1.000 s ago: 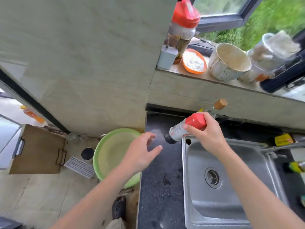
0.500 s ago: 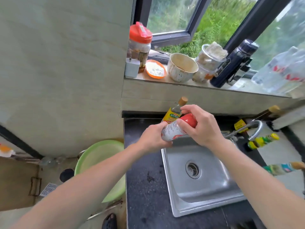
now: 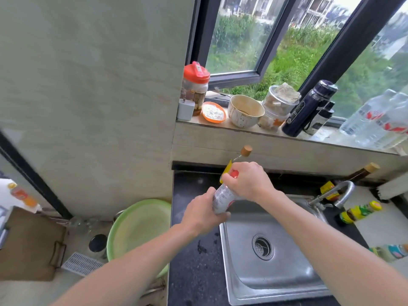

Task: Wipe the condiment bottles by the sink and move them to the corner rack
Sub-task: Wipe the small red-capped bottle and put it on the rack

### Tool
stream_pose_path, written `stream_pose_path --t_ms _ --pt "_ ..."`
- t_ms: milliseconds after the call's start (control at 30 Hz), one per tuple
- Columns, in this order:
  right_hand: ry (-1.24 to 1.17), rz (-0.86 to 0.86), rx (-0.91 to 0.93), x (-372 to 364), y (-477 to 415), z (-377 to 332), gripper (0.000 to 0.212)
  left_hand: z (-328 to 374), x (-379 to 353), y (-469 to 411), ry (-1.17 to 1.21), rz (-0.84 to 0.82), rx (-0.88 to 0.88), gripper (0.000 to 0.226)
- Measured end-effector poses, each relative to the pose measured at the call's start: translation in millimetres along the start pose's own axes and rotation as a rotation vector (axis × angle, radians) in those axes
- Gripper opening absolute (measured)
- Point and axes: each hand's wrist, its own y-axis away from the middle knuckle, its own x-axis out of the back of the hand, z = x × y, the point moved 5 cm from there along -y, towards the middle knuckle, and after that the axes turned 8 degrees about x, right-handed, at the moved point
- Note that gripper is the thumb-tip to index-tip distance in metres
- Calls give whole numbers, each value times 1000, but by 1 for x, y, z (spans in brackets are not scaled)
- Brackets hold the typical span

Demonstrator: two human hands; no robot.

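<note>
Left hand (image 3: pixel 202 214): bare forearm extended from lower left, fingers wrapped around lower body of white-labelled red-capped plastic bottle (image 3: pixel 223 198). Right hand (image 3: pixel 248 181): bare forearm extended from lower right, wrist bent, fingers closed over bottle's cap end. Both hands close together, bottle tilted between them.

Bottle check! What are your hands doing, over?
Left hand holds red-capped bottle at the base, right hand grips its cap. Bottle tilted above counter by sink. No cloth visible. Nothing in the way.
</note>
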Motion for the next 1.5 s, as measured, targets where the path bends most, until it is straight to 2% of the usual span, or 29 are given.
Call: stream_pose_path --t_ms 100,133,167,267,333,400,500,533,600,667,700,767,833,900,967,1033,1100,1167,1200,1267,1333,1367,1433,1500 --pt "-13 134 364 11 16 -12 25 4 12 7 295 -367 8 37" --pt "18 186 435 14 21 -16 28 5 16 10 322 -388 13 31" --pt "41 230 453 14 23 -20 30 6 19 11 307 -318 19 26" --pt "77 318 285 13 19 -24 25 14 23 14 -5 208 39 29" --pt "85 305 187 16 11 -24 21 22 17 20 -103 367 68 33" --pt "51 267 191 22 8 -21 19 22 11 18 -32 295 70 37" --pt "-62 278 340 32 15 -15 20 22 8 11 228 6 6 35" --pt "-77 331 399 36 20 -16 22 25 10 11 234 -4 -23 33" --pt "-36 464 474 45 28 -21 27 34 19 14 133 140 -72 32" --pt "83 495 384 49 28 -27 27 45 23 17 -19 322 -73 31" --pt "144 425 252 48 23 -27 26 48 22 18 -73 372 -49 30" --pt "255 202 -44 47 9 -19 24 50 13 16 -135 371 -3 30" --pt "308 33 -110 41 2 -13 25 44 1 11 -101 258 33 33" --pt "269 -23 28 35 4 -12 32 34 -5 6 126 25 35 32" --pt "122 97 353 37 21 -15 35 33 -3 8 285 -267 -6 29" --pt "32 218 677 42 42 -16 33 37 7 15 299 -488 -54 23" --pt "43 302 782 43 49 -10 30 43 12 22 297 -564 -80 23" --pt "107 359 676 40 44 -7 35 45 9 21 304 -453 -39 21" --pt "143 356 548 38 38 -6 39 44 6 19 284 -342 -14 21" --pt "208 260 222 37 25 -6 37 43 4 15 134 -40 19 25" --pt "256 111 -17 38 13 -5 27 43 3 16 -56 167 49 29" --pt "273 57 -51 37 10 -4 25 42 0 15 -74 196 48 30" --pt "222 18 26 37 11 -6 29 38 -2 12 62 86 27 29" --pt "58 130 303 44 26 -8 36 37 2 11 259 -166 -10 26"
